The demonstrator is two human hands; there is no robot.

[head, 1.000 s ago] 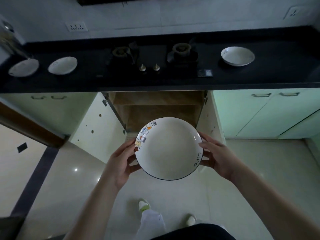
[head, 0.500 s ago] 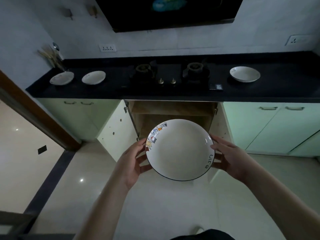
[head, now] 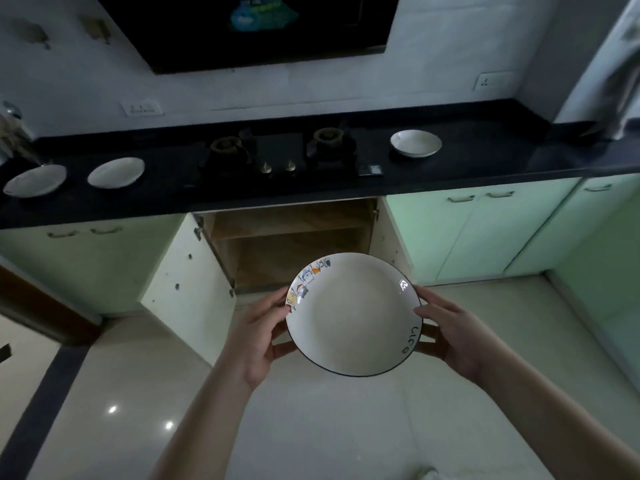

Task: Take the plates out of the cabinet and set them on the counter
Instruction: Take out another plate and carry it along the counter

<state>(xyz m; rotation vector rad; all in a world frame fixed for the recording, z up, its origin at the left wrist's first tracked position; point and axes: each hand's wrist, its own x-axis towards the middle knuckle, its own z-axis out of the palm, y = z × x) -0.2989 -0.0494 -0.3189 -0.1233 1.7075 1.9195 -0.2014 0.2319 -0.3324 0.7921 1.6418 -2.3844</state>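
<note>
Both hands (head: 258, 336) (head: 453, 336) at opposite plate (head: 353, 315) rims, midair.

A glossy glazed ceramic plate (head: 353, 315), a polished black stone counter (head: 485, 164), a wood-lined cabinet (head: 294, 244), shiny floor tiles (head: 311, 427).

Both forearms are bare, no sleeves or jewellery showing, with a pale shoe tip (head: 427, 472) below.

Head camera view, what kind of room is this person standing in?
Most likely a home kitchen: a gas stove is set into a black counter, green cabinets run below it, and plates sit on top.
</note>
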